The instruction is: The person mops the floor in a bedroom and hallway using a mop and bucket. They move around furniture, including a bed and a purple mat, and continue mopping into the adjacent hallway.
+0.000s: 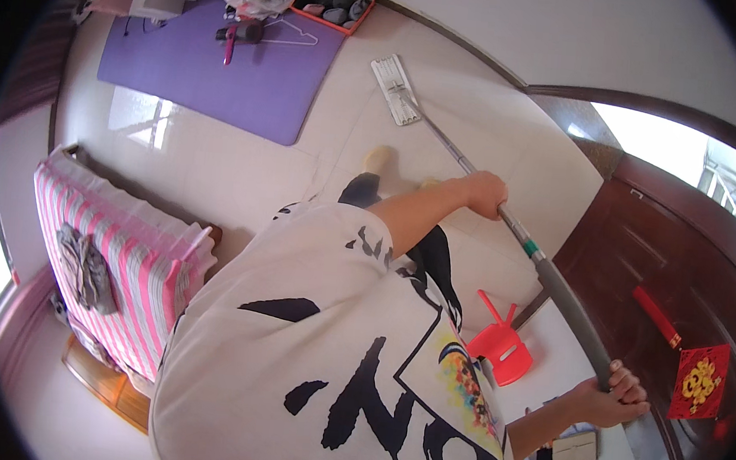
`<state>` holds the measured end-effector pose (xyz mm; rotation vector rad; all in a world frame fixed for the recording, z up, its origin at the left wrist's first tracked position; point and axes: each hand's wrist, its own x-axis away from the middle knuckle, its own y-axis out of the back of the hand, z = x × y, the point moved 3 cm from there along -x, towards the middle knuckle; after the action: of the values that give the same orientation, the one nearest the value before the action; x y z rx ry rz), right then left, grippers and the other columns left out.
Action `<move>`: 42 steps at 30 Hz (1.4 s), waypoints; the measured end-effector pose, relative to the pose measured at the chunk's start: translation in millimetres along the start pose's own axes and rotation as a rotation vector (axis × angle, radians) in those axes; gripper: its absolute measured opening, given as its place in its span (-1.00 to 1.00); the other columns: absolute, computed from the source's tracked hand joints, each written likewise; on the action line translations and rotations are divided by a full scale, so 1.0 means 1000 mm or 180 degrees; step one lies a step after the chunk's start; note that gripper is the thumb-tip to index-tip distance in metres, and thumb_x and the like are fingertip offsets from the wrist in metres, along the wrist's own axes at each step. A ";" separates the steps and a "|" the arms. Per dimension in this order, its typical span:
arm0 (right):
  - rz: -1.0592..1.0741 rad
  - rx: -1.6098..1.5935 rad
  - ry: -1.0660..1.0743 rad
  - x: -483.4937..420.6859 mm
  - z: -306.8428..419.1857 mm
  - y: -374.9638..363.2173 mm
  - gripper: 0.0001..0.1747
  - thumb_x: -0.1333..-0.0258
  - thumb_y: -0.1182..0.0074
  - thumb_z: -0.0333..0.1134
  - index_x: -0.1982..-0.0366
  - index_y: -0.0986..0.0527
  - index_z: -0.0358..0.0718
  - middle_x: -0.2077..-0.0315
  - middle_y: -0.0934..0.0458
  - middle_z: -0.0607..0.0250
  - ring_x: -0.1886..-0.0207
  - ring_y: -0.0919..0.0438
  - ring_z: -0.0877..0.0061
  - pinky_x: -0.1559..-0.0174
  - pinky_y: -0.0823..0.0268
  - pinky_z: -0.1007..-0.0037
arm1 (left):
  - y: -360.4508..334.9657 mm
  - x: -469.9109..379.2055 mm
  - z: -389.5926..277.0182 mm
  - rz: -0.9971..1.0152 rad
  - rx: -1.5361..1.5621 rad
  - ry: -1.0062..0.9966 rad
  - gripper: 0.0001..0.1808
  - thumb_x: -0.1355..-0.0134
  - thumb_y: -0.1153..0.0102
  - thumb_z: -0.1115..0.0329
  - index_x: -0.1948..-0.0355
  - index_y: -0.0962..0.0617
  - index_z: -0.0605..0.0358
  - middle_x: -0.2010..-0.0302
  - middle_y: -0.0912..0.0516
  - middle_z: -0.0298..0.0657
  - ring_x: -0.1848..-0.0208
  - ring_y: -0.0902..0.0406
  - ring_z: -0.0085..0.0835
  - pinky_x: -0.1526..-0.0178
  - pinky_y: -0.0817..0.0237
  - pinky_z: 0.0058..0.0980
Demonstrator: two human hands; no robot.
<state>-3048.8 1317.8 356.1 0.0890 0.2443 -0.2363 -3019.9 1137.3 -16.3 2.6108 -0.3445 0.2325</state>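
A flat mop reaches across the view from the floor to the right side. Its pale rectangular mop head (387,72) lies on the light tiled floor (237,168), past my feet. My left hand (487,195) is wrapped around the metal mop pole (443,138), partway along its length. Farther up, beyond a green ring (530,247), comes a thick grey handle grip (572,311). At the top end of that grip, my right hand (617,397) is closed around it.
A purple mat (223,89) holds a hair dryer (237,35) and a white hanger (293,33). An orange-rimmed box (351,31) stands by the wall. At left is a bed with a pink-striped cover (106,255). A red plastic stool (504,354) stands near the dark red door (664,253).
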 end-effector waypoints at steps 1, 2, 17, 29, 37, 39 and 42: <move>0.0372 -0.0089 0.0099 -0.001 0.004 -0.011 -0.54 -0.39 0.31 -0.07 0.63 -0.07 -0.06 0.72 0.04 0.45 0.65 -0.04 0.61 0.45 -0.12 0.44 | 0.006 0.004 0.003 -0.0149 0.0000 0.0089 -0.71 0.07 -0.23 0.06 0.57 -0.67 0.08 0.49 -0.66 -0.06 0.34 -0.62 -0.06 0.26 -0.44 -0.15; 0.0572 -0.0026 0.0267 -0.002 0.008 -0.021 -0.54 -0.40 0.35 -0.08 0.65 -0.07 -0.05 0.74 0.01 0.46 0.67 -0.03 0.61 0.45 -0.11 0.43 | 0.010 0.008 0.003 -0.0313 -0.0020 0.0049 -0.71 0.07 -0.22 0.07 0.58 -0.66 0.08 0.49 -0.66 -0.07 0.35 -0.61 -0.06 0.26 -0.44 -0.15; 0.3129 -0.0917 0.0182 -0.039 -0.006 -0.047 -0.52 -0.42 0.48 -0.11 0.66 -0.09 -0.04 0.80 -0.15 0.39 0.77 -0.12 0.60 0.56 -0.23 0.43 | -0.061 0.077 -0.018 -0.2610 0.0279 0.1075 -0.73 0.14 -0.24 0.11 0.65 -0.57 0.09 0.57 -0.59 -0.08 0.40 -0.55 -0.02 0.30 -0.38 -0.14; 0.4591 -0.1415 -0.0639 0.044 -0.024 0.008 -0.49 -0.43 0.48 -0.19 0.70 -0.11 -0.08 0.84 -0.13 0.36 0.79 -0.13 0.56 0.60 -0.28 0.38 | -0.218 0.192 -0.051 -0.3284 0.0650 0.2393 -0.74 0.15 -0.29 0.17 0.66 -0.52 0.12 0.58 -0.55 -0.04 0.43 -0.52 -0.01 0.38 -0.30 -0.17; 0.6637 -0.2675 -0.1009 0.081 0.034 0.030 -0.66 -0.06 0.00 -0.33 0.75 -0.32 -0.23 0.78 -0.33 0.25 0.74 -0.30 0.42 0.62 -0.18 0.37 | -0.227 0.247 -0.106 -0.4707 0.0777 0.2475 -0.75 0.13 -0.26 0.35 0.69 -0.44 0.24 0.64 -0.46 -0.02 0.50 -0.45 -0.06 0.45 -0.22 -0.20; 0.7172 -0.2926 -0.0865 0.085 0.043 0.033 -0.69 0.02 -0.11 -0.31 0.75 -0.37 -0.25 0.75 -0.37 0.28 0.73 -0.33 0.43 0.63 -0.19 0.39 | -0.229 0.255 -0.112 -0.4779 0.0611 0.2490 -0.77 0.11 -0.26 0.41 0.65 -0.43 0.25 0.65 -0.45 -0.06 0.54 -0.41 -0.16 0.46 -0.21 -0.28; 0.7670 -0.3043 -0.0375 0.092 0.045 0.036 -0.70 0.06 -0.17 -0.27 0.74 -0.43 -0.24 0.73 -0.43 0.32 0.74 -0.35 0.49 0.63 -0.25 0.40 | -0.238 0.261 -0.110 -0.5068 0.0118 0.2234 -0.81 0.01 -0.17 0.52 0.61 -0.38 0.24 0.67 -0.40 -0.24 0.62 -0.31 -0.47 0.49 -0.14 -0.50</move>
<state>-2943.0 1326.9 378.4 -0.5936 -0.0207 2.2595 -2714.7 1341.4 30.5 1.8678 1.8191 0.4914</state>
